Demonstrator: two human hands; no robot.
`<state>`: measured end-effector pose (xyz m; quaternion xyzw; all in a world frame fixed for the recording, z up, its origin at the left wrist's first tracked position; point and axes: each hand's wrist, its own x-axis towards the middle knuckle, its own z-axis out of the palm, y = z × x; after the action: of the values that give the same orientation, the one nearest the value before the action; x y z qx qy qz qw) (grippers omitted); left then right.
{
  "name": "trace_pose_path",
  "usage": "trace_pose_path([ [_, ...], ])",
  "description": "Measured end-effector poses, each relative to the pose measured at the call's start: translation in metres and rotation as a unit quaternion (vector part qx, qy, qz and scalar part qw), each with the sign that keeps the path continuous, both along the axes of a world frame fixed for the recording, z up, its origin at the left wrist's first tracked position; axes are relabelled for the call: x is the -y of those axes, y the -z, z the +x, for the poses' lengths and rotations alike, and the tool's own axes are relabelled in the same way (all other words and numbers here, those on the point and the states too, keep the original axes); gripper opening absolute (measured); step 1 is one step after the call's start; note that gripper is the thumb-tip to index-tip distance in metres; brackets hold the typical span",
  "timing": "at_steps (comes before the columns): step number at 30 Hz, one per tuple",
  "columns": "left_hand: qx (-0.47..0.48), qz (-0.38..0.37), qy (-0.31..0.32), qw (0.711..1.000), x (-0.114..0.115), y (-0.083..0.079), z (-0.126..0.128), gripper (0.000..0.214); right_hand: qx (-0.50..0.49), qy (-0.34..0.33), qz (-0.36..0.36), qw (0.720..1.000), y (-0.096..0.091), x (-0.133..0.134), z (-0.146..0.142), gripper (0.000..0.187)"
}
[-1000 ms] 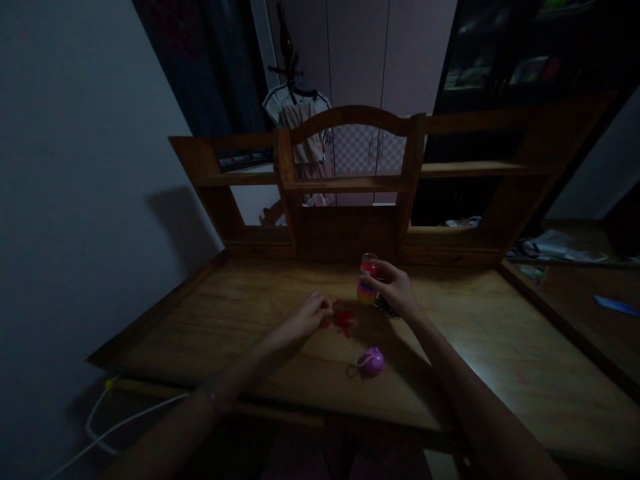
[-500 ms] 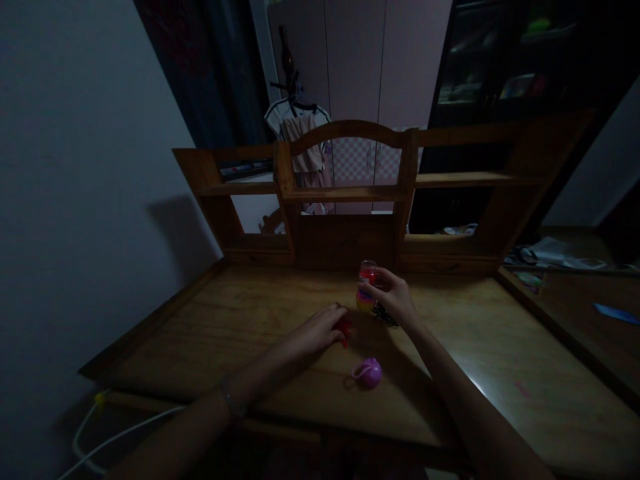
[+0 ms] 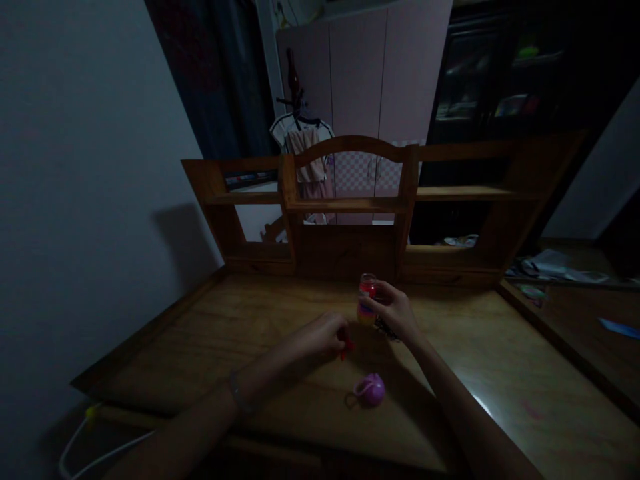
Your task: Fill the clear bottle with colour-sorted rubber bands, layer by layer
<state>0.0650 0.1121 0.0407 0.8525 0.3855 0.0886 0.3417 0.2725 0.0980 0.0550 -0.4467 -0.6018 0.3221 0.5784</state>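
Note:
My right hand (image 3: 399, 312) is wrapped round a small clear bottle (image 3: 367, 303) with pink-red contents above and yellow below, and holds it upright over the desk. To its left, my left hand (image 3: 332, 333) is closed with the fingertips pinching a small red object (image 3: 347, 347), whose kind I cannot make out. A purple ball with a loop (image 3: 372, 389) lies on the desk nearer to me. Beneath my right hand sits a dark patterned item (image 3: 387, 329), partly hidden by the fingers.
The wooden desk (image 3: 260, 313) has a shelf unit (image 3: 345, 204) along its back edge. A wall (image 3: 100, 200) rises at the left. White cables (image 3: 107, 460) hang by the front left edge. On the right, another surface carries a blue item (image 3: 620, 327).
The fingers of my left hand have closed round the red object, which lay under them before. My right hand still holds the bottle. The whole view has tilted up slightly.

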Motion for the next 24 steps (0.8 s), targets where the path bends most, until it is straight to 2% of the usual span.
trace_pose_path([
  [3,0.017,-0.065,-0.002,0.998,-0.008,0.003,-0.004,0.028,0.003,-0.012,-0.005,1.000,0.002,-0.001,-0.001,0.042],
  [6,0.037,-0.057,-0.026,0.997,-0.021,0.005,-0.013,0.026,0.021,-0.007,-0.002,1.000,0.005,-0.002,-0.003,0.041],
  [9,0.078,-0.051,-0.061,0.994,-0.032,-0.002,-0.025,0.021,0.046,-0.004,0.012,0.999,0.005,0.000,-0.006,0.039],
  [12,0.132,-0.060,-0.078,0.986,-0.039,-0.023,-0.039,0.022,0.082,-0.005,0.024,0.996,0.004,0.004,-0.009,0.040],
  [16,0.183,-0.029,-0.052,0.981,-0.039,-0.071,-0.046,0.026,0.131,-0.009,0.047,0.990,0.003,0.012,-0.015,0.042],
  [19,0.166,0.037,-0.027,0.985,-0.031,-0.105,-0.040,0.024,0.168,-0.005,0.064,0.984,0.006,0.015,-0.019,0.044],
  [21,0.128,0.084,-0.004,0.988,-0.025,-0.120,-0.031,0.022,0.185,-0.005,0.072,0.980,0.008,0.016,-0.020,0.045],
  [24,0.072,0.138,0.040,0.987,-0.018,-0.128,-0.017,0.015,0.198,-0.013,0.079,0.977,0.008,0.017,-0.021,0.043],
])
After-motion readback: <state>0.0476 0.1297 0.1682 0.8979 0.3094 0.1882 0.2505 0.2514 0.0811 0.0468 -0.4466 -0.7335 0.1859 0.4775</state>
